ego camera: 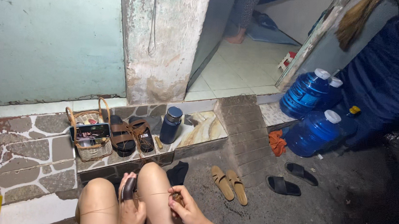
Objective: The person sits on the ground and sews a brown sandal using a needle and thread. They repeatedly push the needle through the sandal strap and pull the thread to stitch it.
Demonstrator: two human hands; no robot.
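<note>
Wicker basket [89, 142], sandals [132, 136] and flask [171, 125] line the step; left hand [131, 211] grips a dark strap [129, 188], right hand [186, 210] pinches taut thread [155, 194].

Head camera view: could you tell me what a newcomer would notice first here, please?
At the bottom, the left hand grips a dark strap while the right hand pulls a thin thread taut across bare knees. On the tiled step beyond sit a wicker basket, brown sandals and a dark flask. Big blue water jugs cluster at right.
</note>
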